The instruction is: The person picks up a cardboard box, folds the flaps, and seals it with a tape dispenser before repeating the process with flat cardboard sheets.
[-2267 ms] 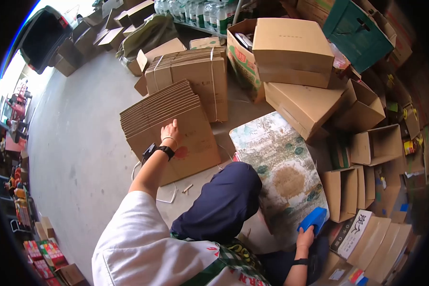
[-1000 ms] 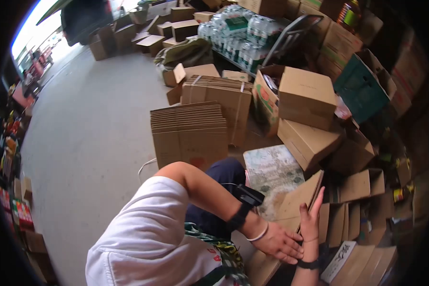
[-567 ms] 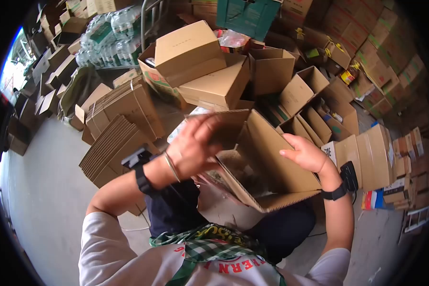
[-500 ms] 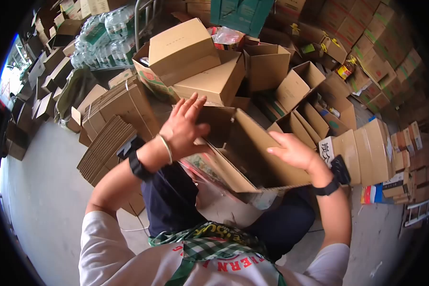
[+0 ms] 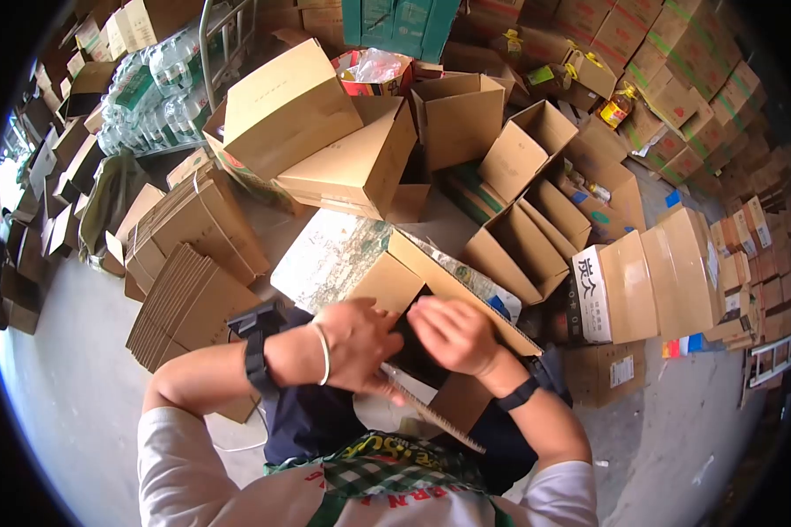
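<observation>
Head view: left hand and right hand, grips mostly open, press carton flaps inward; next, I judge, outer flaps folded over.

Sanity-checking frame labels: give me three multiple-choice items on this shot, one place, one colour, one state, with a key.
1. Where does the stack of flat cardboard sheets lie?
A. on the person's left
B. on the person's right
C. behind the person

2. What colour is the band on the right wrist?
A. red
B. black
C. yellow

3. What are the left hand and the right hand doing?
A. both hang free
B. one is raised overhead
C. both rest on the cardboard box in the lap

Key:
1 A, the stack sits on the floor beside the left arm.
2 B, the strap shows black on the wrist.
3 C, both hands lie close together on the box's flaps.
</observation>
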Motion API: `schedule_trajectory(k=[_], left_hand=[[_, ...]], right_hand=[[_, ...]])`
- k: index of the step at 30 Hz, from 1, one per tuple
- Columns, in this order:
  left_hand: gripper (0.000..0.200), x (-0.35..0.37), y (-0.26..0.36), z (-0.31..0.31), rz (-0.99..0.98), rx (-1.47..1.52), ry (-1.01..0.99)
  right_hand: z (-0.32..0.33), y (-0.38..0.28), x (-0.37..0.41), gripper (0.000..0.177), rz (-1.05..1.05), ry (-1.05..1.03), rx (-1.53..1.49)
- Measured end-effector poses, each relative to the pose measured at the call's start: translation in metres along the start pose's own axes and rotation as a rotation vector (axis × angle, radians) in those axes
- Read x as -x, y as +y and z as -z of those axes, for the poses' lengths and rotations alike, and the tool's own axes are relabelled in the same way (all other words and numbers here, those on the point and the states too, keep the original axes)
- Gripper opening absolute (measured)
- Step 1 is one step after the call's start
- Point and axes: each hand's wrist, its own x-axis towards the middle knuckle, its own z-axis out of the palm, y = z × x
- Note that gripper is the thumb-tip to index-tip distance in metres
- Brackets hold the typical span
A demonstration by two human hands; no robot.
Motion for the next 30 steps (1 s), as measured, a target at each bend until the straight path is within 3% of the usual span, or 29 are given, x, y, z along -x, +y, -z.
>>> schedule_trajectory(k=[2, 3, 4, 6, 8, 9, 10, 12, 14, 16, 18, 22, 24, 26, 28, 30], left_hand=[[0.065, -0.019, -0.008, 0.007, 0.227, 0.099, -0.227], [0.066, -0.023, -0.016, -0.005, 0.18, 0.068, -0.01], [0.073, -0.029, -0.022, -0.02, 0.024, 0.017, 0.261], [0.08, -0.029, -0.019, -0.032, 0.046, -0.218, 0.593], [0.095, -0.025, -0.013, -0.042, 0.096, -0.202, 0.625], [0.099, -0.026, -0.01, -0.039, 0.157, -0.185, 0.593], [0.098, -0.026, -0.014, -0.039, 0.198, -0.173, 0.548], [0.095, -0.027, -0.01, -0.029, 0.361, -0.244, 0.335], [0.083, -0.021, -0.024, -0.038, 0.499, -0.205, 0.324], [0.073, -0.015, -0.051, -0.039, 0.419, -0.075, 0.289], [0.05, -0.007, -0.087, -0.023, 0.247, 0.054, 0.273], [0.042, 0.016, -0.114, -0.046, 0.267, 0.38, 0.429], [0.048, 0.018, -0.107, -0.049, 0.31, 0.462, 0.447], [0.052, 0.018, -0.108, -0.05, 0.339, 0.458, 0.458], [0.056, 0.019, -0.103, -0.048, 0.373, 0.459, 0.466], [0.064, 0.019, -0.1, -0.037, 0.413, 0.389, 0.359]], right_hand=[[0.033, 0.006, -0.007, 0.028, -0.065, 0.163, 0.1], [0.049, -0.001, -0.003, 0.037, -0.311, 0.122, 0.324], [0.073, -0.005, -0.016, 0.046, -0.638, -0.124, 0.473], [0.088, -0.006, 0.025, 0.054, -0.821, -0.434, 0.399], [0.084, -0.031, 0.05, 0.058, -0.939, -0.354, -0.108], [0.081, -0.049, 0.053, 0.06, -0.82, -0.453, -0.064], [0.071, -0.071, 0.054, 0.059, -0.875, -0.474, -0.055], [0.05, -0.078, 0.07, 0.056, -0.945, -0.173, -0.163], [0.036, -0.076, 0.072, 0.047, -0.961, -0.087, -0.186], [0.021, -0.065, 0.066, 0.04, -0.97, 0.062, -0.281], [0.009, -0.054, 0.054, 0.036, -0.986, 0.134, -0.324], [-0.004, -0.047, 0.053, 0.034, -1.03, 0.285, -0.447], [-0.009, -0.044, 0.067, 0.031, -1.141, 0.558, -0.602], [-0.024, -0.027, 0.098, 0.026, -1.503, 0.756, -0.584], [-0.047, -0.009, 0.159, 0.03, -1.535, 0.008, -0.174], [-0.138, -0.001, 0.292, 0.037, -1.424, -0.327, -0.272]])
